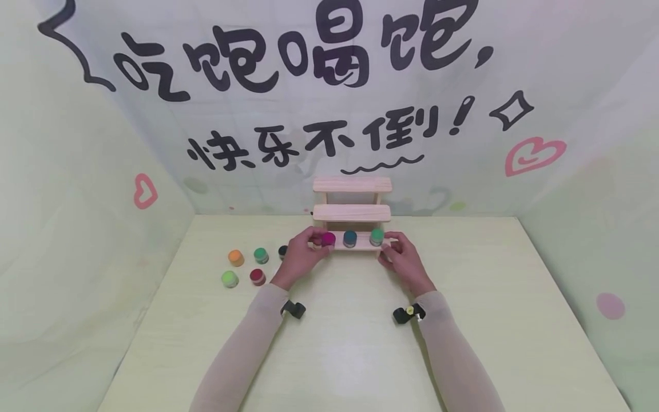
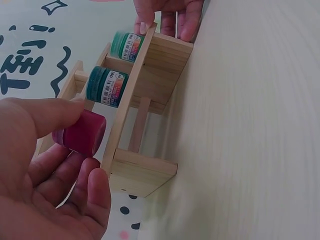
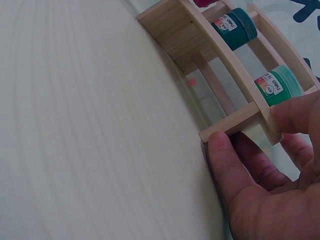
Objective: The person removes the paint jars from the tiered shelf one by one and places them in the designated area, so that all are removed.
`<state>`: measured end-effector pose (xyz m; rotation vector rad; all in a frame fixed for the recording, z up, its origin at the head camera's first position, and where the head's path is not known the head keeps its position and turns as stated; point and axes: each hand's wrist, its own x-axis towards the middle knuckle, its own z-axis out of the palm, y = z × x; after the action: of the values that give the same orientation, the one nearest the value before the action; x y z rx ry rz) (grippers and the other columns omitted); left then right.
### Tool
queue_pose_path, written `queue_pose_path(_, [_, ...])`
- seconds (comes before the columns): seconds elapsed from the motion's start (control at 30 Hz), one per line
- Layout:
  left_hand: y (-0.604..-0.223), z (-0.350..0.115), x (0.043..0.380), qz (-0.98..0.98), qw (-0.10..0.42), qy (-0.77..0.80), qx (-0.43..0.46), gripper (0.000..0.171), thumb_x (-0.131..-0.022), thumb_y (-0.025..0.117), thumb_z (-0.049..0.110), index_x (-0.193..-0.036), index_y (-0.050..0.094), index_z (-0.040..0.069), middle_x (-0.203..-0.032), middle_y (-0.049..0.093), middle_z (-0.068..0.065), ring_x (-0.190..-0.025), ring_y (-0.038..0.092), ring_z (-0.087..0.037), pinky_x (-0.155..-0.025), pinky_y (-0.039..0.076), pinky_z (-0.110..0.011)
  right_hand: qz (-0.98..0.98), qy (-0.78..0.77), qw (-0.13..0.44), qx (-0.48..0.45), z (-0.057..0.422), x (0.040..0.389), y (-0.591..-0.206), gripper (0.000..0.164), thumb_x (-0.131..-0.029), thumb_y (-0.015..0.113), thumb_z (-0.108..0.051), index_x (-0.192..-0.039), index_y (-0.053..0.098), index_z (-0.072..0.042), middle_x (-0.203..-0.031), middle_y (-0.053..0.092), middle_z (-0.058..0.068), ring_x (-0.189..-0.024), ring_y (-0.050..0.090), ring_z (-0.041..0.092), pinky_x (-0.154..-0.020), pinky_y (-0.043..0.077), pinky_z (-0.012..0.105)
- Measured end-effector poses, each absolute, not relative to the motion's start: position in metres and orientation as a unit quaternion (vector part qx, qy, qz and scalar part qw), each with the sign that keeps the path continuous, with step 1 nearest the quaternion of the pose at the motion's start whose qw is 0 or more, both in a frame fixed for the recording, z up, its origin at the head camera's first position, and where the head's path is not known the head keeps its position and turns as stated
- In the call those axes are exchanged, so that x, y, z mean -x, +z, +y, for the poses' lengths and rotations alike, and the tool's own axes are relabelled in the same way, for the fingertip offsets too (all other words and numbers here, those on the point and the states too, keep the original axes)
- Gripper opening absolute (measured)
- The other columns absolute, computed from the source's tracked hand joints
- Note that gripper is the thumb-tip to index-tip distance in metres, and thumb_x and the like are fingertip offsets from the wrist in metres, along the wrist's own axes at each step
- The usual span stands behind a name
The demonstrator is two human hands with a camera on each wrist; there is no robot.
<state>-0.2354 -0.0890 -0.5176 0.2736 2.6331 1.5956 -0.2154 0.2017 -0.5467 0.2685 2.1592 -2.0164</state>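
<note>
A three-tier wooden rack (image 1: 352, 213) stands near the back of the table. Pinched between the thumb and fingers of my left hand (image 1: 302, 253) is a magenta paint jar (image 2: 84, 132), at the left end of the lowest tier. On that tier a dark teal paint jar (image 1: 350, 239) sits in the middle and a green paint jar (image 1: 377, 237) near the right end, labels toward the front. My right hand (image 1: 408, 264) grips the rack's right end, fingers (image 3: 225, 155) against its side panel, beside the green jar.
Left of the rack several more paint jars stand on the table (image 1: 350, 343): orange (image 1: 235, 258), green (image 1: 261, 255), light green (image 1: 229, 279), dark red (image 1: 257, 277) and a black one (image 1: 282, 252) partly behind my left hand. A printed cloth (image 1: 247, 189) hangs behind.
</note>
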Motion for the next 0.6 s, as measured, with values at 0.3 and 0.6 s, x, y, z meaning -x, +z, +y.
queue_pose_path(0.3, [-0.508, -0.094, 0.228, 0.841, 0.018, 0.533, -0.090, 0.050, -0.091, 0.084, 0.027, -0.137, 0.067, 0.019, -0.117, 0.073, -0.001, -0.112, 0.066, -0.021, -0.093, 0.062, -0.038, 0.726, -0.676, 0.085, -0.090, 0.201, 0.215, -0.546, 0.040, -0.110, 0.056, -0.014, -0.149, 0.049, -0.017, -0.118, 0.056, 0.014, -0.114, 0.065, 0.026, -0.099, 0.062, 0.032])
queue_pose_path(0.6, [-0.505, -0.104, 0.218, 0.846, 0.020, 0.527, -0.074, 0.044, -0.093, 0.083, 0.030, -0.134, 0.069, 0.024, -0.118, 0.072, 0.001, -0.113, 0.065, -0.020, -0.092, 0.062, -0.037, 0.725, -0.678, 0.085, -0.088, 0.200, 0.215, -0.546, 0.039, -0.110, 0.055, -0.014, -0.149, 0.049, -0.016, -0.126, 0.057, 0.019, -0.118, 0.064, 0.028, -0.100, 0.062, 0.032])
